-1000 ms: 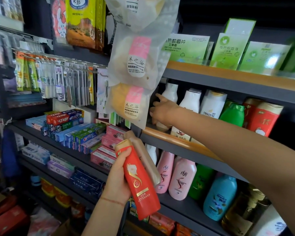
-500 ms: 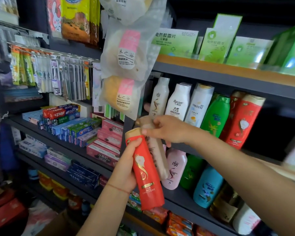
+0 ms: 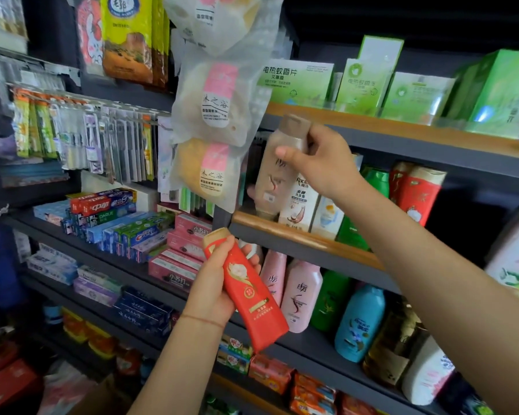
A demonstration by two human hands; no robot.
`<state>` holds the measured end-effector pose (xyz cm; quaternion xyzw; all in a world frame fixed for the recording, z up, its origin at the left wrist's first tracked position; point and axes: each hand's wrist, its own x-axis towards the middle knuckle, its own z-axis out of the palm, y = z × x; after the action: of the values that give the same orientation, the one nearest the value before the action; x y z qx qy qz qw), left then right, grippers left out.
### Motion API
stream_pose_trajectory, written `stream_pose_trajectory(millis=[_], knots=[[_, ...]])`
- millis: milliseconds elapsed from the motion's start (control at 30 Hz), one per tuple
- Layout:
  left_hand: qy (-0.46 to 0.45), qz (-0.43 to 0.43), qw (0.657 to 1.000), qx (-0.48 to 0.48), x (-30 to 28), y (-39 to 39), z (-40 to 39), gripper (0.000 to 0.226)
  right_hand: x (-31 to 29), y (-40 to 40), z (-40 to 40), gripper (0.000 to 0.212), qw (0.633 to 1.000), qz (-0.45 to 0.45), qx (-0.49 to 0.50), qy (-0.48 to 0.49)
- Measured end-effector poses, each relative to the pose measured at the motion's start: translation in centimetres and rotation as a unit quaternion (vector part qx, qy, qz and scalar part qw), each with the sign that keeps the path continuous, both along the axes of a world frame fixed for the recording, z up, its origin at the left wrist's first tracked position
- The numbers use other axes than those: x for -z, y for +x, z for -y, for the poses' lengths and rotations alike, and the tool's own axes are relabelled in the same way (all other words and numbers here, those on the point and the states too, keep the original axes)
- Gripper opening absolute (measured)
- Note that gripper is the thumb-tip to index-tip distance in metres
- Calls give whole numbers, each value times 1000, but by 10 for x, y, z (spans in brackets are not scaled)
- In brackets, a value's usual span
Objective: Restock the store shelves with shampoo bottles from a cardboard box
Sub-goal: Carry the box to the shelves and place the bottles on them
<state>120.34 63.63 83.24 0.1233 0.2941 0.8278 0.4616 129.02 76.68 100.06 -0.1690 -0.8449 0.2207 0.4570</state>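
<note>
Right hand [image 3: 324,163] raised, fingers curled, left hand [image 3: 219,283] gripping

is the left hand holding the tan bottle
No, the left hand grips the red bottle; the right hand holds the tan bottle.

beige bottle [image 3: 277,169] base hidden — shelf lip [image 3: 297,235]

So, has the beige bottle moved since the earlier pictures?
Yes. The right hand has lifted the beige bottle away from the red bottle, up to the middle shelf's wooden edge.
</note>
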Motion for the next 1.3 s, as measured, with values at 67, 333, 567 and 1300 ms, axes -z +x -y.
stream_pose_trajectory(millis=[67, 333, 567, 1300], knots=[[-1, 3, 1000, 2, -1, 1, 2, 17, -1, -9, 1, 32, 1000, -11, 9, 27], [-32, 21, 999, 16, 2, -2, 10, 19, 20, -41, -14, 38, 995, 53, 71, 49], [-26, 38, 999, 17, 6, -7, 11, 23, 22, -56, -19, 37, 986, 95, 133, 39], [-17, 24, 998, 57, 17, -27, 3, 24, 8, -76, -21, 42, 959, 197, 189, 73]])
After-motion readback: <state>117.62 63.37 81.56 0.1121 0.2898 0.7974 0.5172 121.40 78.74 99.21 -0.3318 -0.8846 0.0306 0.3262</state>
